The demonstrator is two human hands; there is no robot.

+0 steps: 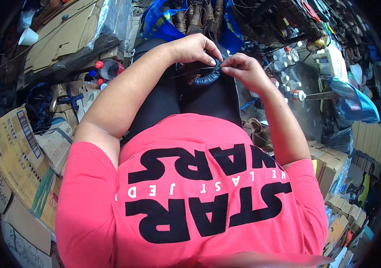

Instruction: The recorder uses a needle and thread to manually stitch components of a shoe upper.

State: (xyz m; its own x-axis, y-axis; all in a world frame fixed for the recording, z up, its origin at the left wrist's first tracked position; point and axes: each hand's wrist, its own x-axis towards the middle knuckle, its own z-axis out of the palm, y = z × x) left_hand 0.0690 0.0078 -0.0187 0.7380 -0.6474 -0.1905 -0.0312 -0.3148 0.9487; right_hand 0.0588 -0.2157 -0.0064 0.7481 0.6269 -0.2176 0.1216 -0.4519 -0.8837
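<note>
Above my lap is a dark leather piece point(207, 79) with a curved, puckered edge, like the toe of a moccasin shoe; brown shows at its left side. My left hand point(198, 50) reaches over from the left, thumb and fingers pinched at the top end of the curved edge. From the right, my right hand point(243, 69) meets it there, thumb and forefinger pinching the same edge. Thin dark strands, like thread, run leftward from near the fingertips. My fingers partly hide what lies between them.
Beyond my knees stands a blue bag point(233, 33) with brown leather, shoe-like shapes. Cardboard boxes point(18, 147) crowd the left, near bottles with red and blue caps point(109, 70). Several small bottles point(284, 62) and a blue plastic bag point(355, 102) are on the right.
</note>
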